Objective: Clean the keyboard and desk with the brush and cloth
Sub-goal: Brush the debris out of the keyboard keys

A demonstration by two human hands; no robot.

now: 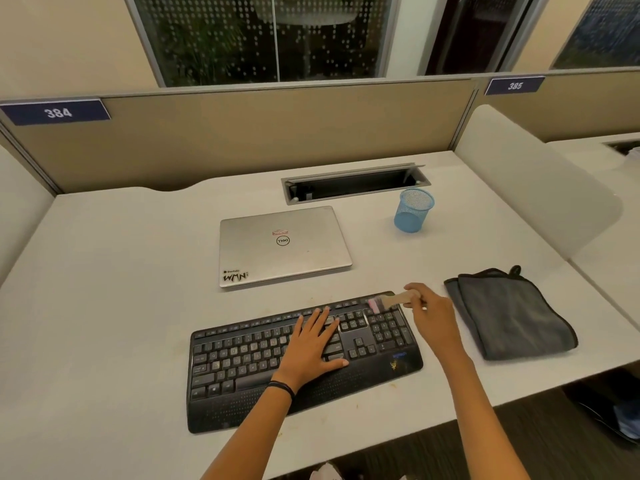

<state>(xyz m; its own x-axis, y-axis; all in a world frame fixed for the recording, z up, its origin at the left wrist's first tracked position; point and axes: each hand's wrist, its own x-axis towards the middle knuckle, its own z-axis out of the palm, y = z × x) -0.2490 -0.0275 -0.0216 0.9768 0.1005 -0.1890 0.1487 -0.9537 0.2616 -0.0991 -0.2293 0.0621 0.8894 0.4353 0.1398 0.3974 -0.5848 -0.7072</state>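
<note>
Brush (391, 301) is at the far-right corner of the keyboard (242, 358), with its pale bristles down on the top row above the number pad. The right hand (433, 313) is wrapped round the wooden handle. The left hand (317, 344) lies flat with fingers spread on the keys right of centre, not gripping, and looks to be pinning the board. Risks as I see them: strokes toward the far edge would throw grit onto the desk (104, 306) toward the closed laptop (282, 245), which sits just beyond. If the flat palm eases off, the board could skate under the brush. Stiff bristles dragged sideways might lift a keycap. The palm is also mashing keys, harmless only if nothing is paired. Cloth (509, 313), grey and folded, lies right of the keyboard, near it but apart, so the wipe is not yet started. The desk top is pale, with specks along the near edge by the wrist rest. A blue mesh cup (414, 211) stands far right beside an open cable slot (356, 183). A tan partition (242, 133) runs behind, with plates 384 (57, 112) and 385 (515, 85), and dark dotted windows (214, 36) above it.
</note>
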